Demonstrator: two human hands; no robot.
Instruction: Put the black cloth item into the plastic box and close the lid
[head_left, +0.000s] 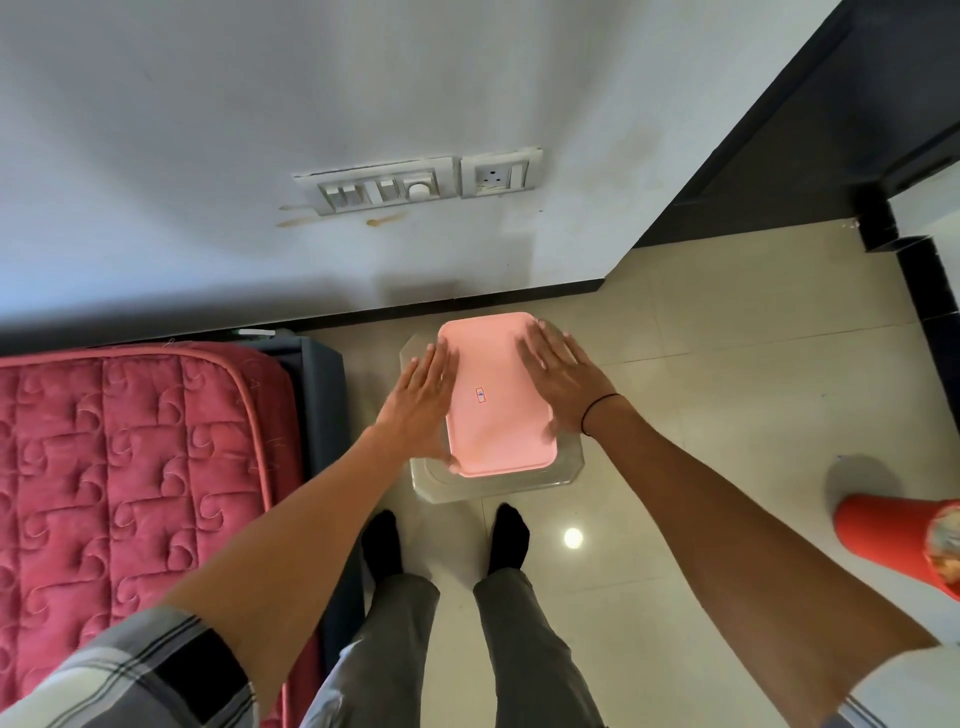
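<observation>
We've got both hands flat, fingers spread, left hand (422, 402) at 9 and right hand (558, 382) at 3 on the pink lid (498, 415); black cloth hidden, presumably boxed; uneven pressing could leave a corner unseated or tip the stool (566, 470).

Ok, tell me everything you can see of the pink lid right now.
The pink lid is a smooth, matte, plastic-looking rectangle with rounded corners and a slightly raised rim, with a small sticker near its middle. It lies flat on top of the box, which stands on a clear stool by the wall. The left hand lies open along its left edge and the right hand along its right. Whether it has snapped shut cannot be told.
</observation>
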